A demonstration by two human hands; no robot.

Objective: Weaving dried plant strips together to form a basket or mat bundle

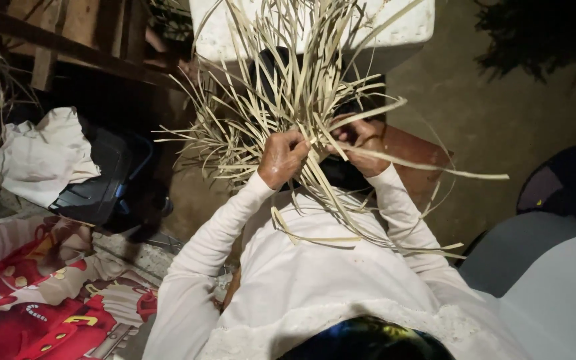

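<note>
A bundle of pale leaf strips [288,87] is gripped between both hands, left hand [283,159] and right hand [363,141] clenched on it; its strips fan upward, away from the body.

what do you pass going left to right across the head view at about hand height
white cloth → dark plastic bin → left hand gripping the pale leaf strips → right hand → reddish-brown board → dark round object at the right edge

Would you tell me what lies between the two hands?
In the head view, pale woven leaf strips cross between the left hand and right hand.
</note>
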